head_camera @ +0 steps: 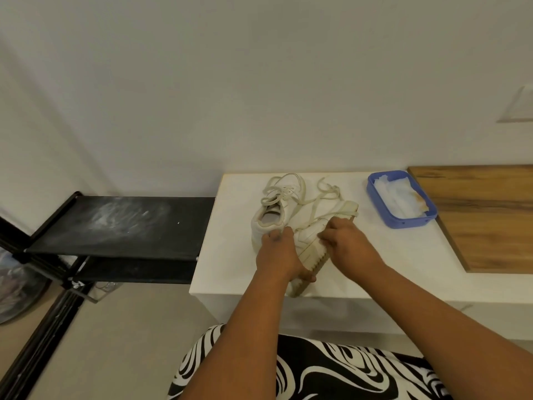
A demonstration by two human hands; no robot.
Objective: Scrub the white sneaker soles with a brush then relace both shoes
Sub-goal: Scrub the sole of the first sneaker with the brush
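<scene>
Two white sneakers lie on the white table (pixel 230 255). The far sneaker (pixel 271 223) stands upright, with its loose laces (pixel 288 186) spread toward the wall. The near sneaker (pixel 310 246) is tipped on its side, so its ridged sole (pixel 315 265) faces right. My left hand (pixel 278 252) grips it across the upper, with the thumb under the sole near the heel. My right hand (pixel 349 243) holds the sole's edge at mid-length with curled fingers. No brush is in view.
A blue tray (pixel 375 194) holding white cloths stands at the back right of the table. A wooden board (pixel 484 215) covers the right side. A black shoe rack (pixel 124 226) stands to the left. My patterned lap (pixel 331 370) is below.
</scene>
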